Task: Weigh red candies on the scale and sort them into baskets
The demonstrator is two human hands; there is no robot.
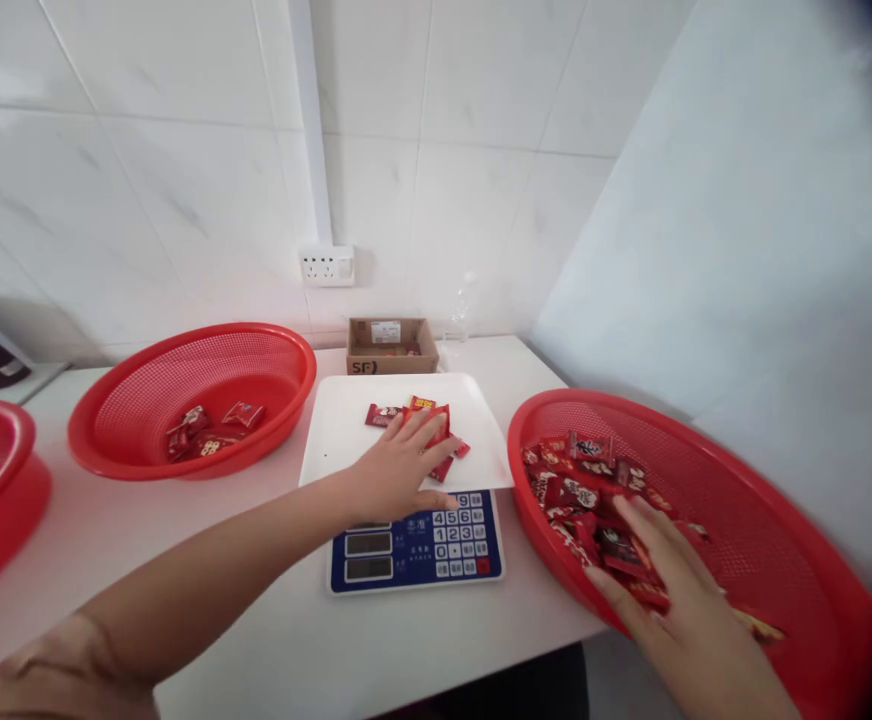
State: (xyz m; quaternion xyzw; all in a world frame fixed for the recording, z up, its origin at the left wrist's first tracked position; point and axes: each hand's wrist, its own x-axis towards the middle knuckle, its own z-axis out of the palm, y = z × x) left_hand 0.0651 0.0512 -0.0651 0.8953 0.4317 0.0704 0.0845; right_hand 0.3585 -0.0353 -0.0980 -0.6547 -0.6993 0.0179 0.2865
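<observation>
My left hand (402,468) is spread palm down over a small pile of red wrapped candies (385,415) on the white pan (338,420) of a digital scale. Part of the pile is hidden under its fingers. Below the pan shows the scale's blue keypad panel (417,560). My right hand (680,600) reaches into the right red basket (773,470), fingers apart, over many red and brown wrapped candies (575,492). Its fingertips are at the candies; whether they touch any I cannot tell.
Left of the scale stands another red basket (128,400) with several candies (211,430) in it. A further red basket (1,440) is cut off at the left edge. Behind the scale sits a small cardboard box (365,355), near a wall socket (327,267).
</observation>
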